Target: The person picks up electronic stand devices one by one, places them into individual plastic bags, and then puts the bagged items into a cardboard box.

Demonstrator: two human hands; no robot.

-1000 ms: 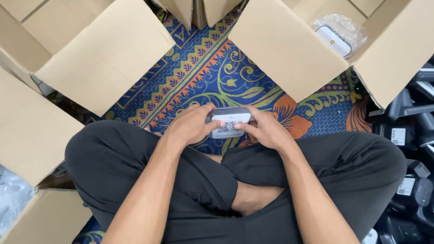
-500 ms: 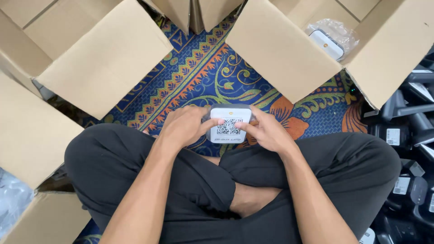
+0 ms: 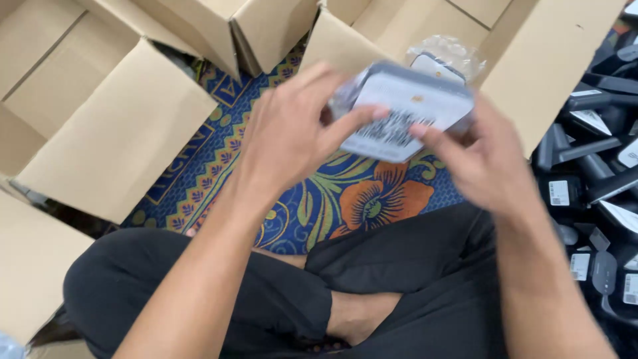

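A patterned rug [image 3: 372, 199] in blue and orange covers the floor where you sit cross-legged, with open cardboard boxes [image 3: 113, 126] fanned along its far and left edges and a heap of dark gadgets [image 3: 591, 179] crowding its right edge. You hold a small flat grey device with a white label [image 3: 405, 110] up in the air in front of you — well above the rug, just before the far-right box, where a bagged item [image 3: 444, 58] lies on the flap. Your left hand [image 3: 292, 133] curls around the device's left end, thumb pressed across the label; your right hand [image 3: 482, 163] pinches the right end with fingers closed on its edge. The picture is blurred with motion, so the grip looks hurried — a loose pinch could probably let the device slip and drop onto your legs or the dark heap, where it may get lost among look-alikes.
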